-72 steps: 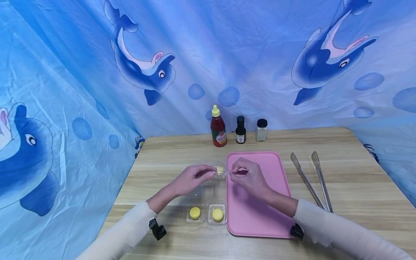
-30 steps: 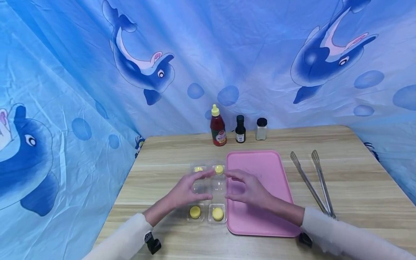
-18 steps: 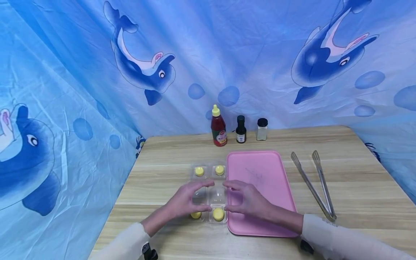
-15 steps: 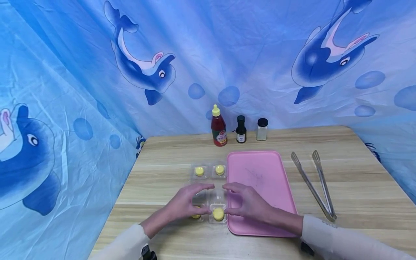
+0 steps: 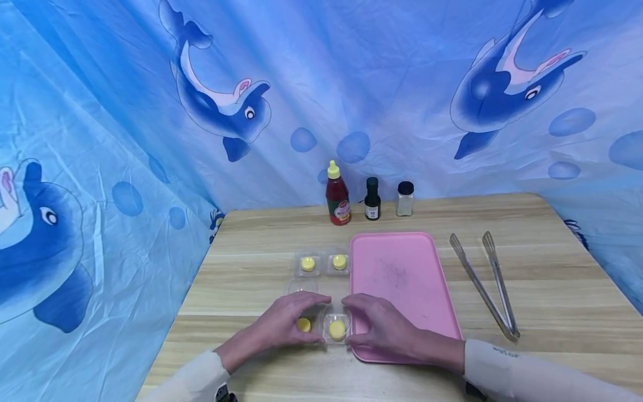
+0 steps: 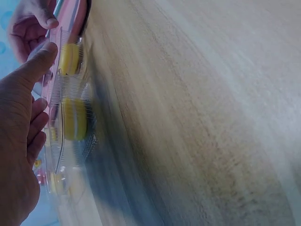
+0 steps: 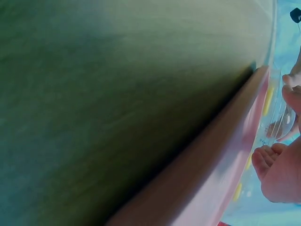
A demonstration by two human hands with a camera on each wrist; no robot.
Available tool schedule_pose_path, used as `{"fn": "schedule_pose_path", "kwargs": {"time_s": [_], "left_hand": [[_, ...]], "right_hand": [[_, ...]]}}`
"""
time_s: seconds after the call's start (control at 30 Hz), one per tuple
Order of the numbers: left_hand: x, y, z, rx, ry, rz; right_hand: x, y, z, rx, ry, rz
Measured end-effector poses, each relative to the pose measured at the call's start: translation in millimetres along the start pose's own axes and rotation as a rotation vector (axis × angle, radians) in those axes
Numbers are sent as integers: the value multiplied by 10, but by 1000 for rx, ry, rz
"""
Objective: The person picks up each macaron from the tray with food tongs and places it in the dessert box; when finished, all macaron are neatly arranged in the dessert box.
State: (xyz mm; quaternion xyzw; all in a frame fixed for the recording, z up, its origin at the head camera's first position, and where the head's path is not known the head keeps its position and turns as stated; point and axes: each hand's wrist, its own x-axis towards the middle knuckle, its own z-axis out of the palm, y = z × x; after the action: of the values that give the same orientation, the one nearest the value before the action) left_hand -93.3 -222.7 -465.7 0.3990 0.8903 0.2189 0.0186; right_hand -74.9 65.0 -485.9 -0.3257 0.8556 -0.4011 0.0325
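Two yellow macarons sit in clear plastic boxes near me: one macaron (image 5: 337, 330) is in the right box (image 5: 326, 340), the other macaron (image 5: 303, 324) is partly covered by my left hand (image 5: 288, 318). My right hand (image 5: 379, 321) faces the left one across the right box, over the pink tray's edge. Both hands curve loosely, with thumbs toward me and index fingers on the far side. In the right wrist view, a clear domed lid (image 7: 285, 123) shows between the right thumb and fingers. Contact with the plastic is hard to tell.
Two more boxed macarons (image 5: 308, 264) (image 5: 339, 262) stand farther back. The pink tray (image 5: 402, 268) lies to the right, then metal tongs (image 5: 497, 290). A red sauce bottle (image 5: 338, 198), a small dark bottle (image 5: 372, 201) and a black-capped jar (image 5: 404, 200) line the back.
Both hands worked at the far right box, then separated from it and moved toward me. They are now around the near right box, its clear lid apparently rising between them.
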Motion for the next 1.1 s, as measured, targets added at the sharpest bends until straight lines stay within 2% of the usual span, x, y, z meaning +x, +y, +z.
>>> {"fn": "schedule_pose_path", "kwargs": {"time_s": [0.23, 0.63, 0.83, 1.1], "left_hand": [[-10, -7, 11, 32, 8, 40], [-20, -39, 47, 118, 46, 104], [-25, -43, 48, 134, 35, 99], [-17, -22, 28, 124, 20, 83]], "right_hand": [[-3, -18, 38, -23, -2, -7], [0, -38, 90, -85, 35, -71], [-6, -35, 118, -114, 52, -94], [1, -49, 105, -134, 24, -32]]}}
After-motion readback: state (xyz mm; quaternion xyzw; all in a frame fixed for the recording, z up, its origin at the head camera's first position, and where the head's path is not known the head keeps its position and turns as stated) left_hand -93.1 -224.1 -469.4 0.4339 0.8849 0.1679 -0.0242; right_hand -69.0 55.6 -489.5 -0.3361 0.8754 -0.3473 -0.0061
